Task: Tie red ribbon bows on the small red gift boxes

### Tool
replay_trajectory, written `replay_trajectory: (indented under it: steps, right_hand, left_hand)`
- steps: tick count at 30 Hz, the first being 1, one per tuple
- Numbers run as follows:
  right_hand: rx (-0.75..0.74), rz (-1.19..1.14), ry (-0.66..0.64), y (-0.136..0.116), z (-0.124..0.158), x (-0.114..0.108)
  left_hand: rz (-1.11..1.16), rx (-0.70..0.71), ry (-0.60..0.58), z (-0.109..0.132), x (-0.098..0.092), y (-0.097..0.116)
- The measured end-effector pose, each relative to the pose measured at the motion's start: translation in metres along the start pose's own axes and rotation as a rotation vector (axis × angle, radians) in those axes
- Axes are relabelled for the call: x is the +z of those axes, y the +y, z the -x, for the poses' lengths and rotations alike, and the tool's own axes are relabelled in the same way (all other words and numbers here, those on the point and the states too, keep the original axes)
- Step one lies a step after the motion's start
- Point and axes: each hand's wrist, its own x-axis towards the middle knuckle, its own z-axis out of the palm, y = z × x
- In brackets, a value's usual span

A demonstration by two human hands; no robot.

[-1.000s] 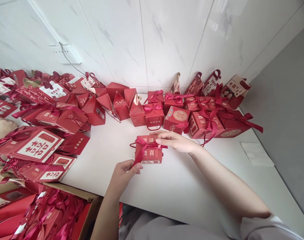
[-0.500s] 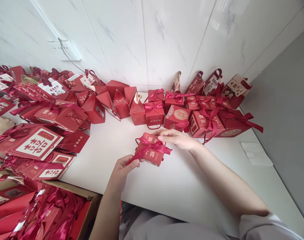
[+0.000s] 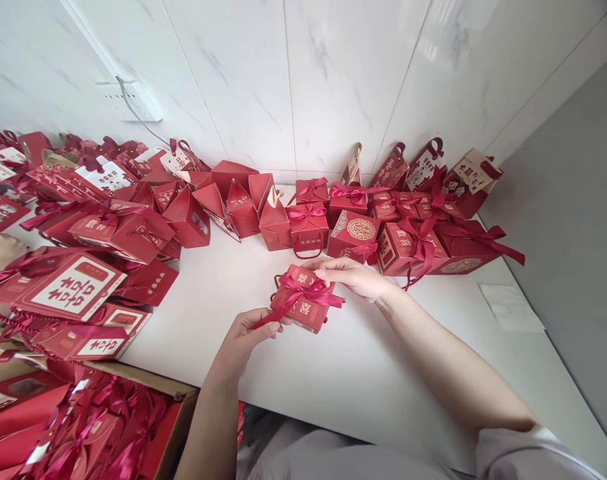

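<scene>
A small red gift box (image 3: 310,313) with gold characters and a dark pink ribbon bow on top is held between my two hands over the white table (image 3: 363,373). My left hand (image 3: 253,333) pinches the box's near left corner, with a ribbon tail under the thumb. At the far right corner, my right hand (image 3: 350,275) grips the box, thumb on the top face and fingers behind. Red cord loops show at the box's left side. Its underside is hidden.
Finished-looking red boxes with bows (image 3: 413,247) stand along the tiled wall. Open-topped red boxes (image 3: 240,207) are left of them. More boxes (image 3: 78,287) pile up at left, above a cardboard carton (image 3: 183,400) of ribboned boxes. Another person's hand (image 3: 3,250) shows at the left edge.
The box has turned very slightly in my hands, and my left hand has shifted a little. Both hands keep their hold; the surrounding boxes have not moved.
</scene>
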Motion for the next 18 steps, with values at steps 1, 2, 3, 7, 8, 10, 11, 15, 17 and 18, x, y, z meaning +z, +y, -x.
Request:
replay_trajectory:
  steps: [1, 2, 3, 7, 8, 10, 11, 15, 17, 18]
  right_hand:
    - [-0.001, -0.014, -0.007, -0.001, 0.0, 0.001]
    - [0.002, -0.027, -0.018, -0.002, 0.001, 0.001]
    - [0.01, -0.04, -0.032, -0.003, 0.002, 0.001]
    - [0.013, -0.039, -0.064, -0.005, 0.004, -0.001]
    - [0.004, -0.029, -0.07, -0.005, 0.004, -0.001]
    - [-0.01, -0.016, -0.082, -0.004, 0.004, -0.003]
    - [-0.01, -0.012, -0.083, -0.003, 0.003, -0.003]
    - [0.03, 0.016, -0.061, 0.0, 0.001, -0.003]
    - [0.051, 0.033, -0.056, 0.0, 0.001, -0.003]
    - [0.052, 0.039, -0.055, 0.001, 0.0, -0.003]
  left_hand:
    - [-0.049, 0.01, 0.011, 0.0, 0.001, 0.003]
    - [-0.092, 0.018, 0.037, 0.0, 0.003, 0.006]
    - [-0.124, 0.022, 0.068, 0.001, 0.006, 0.008]
    - [-0.18, -0.017, 0.241, 0.003, 0.02, 0.016]
    - [-0.189, -0.027, 0.281, 0.004, 0.024, 0.017]
    - [-0.219, -0.02, 0.353, 0.005, 0.03, 0.019]
    - [-0.25, 0.005, 0.389, 0.005, 0.033, 0.02]
    - [-0.473, 0.236, 0.557, 0.0, 0.038, 0.026]
    - [-0.533, 0.324, 0.578, -0.007, 0.04, 0.027]
    - [-0.543, 0.342, 0.572, -0.011, 0.04, 0.027]
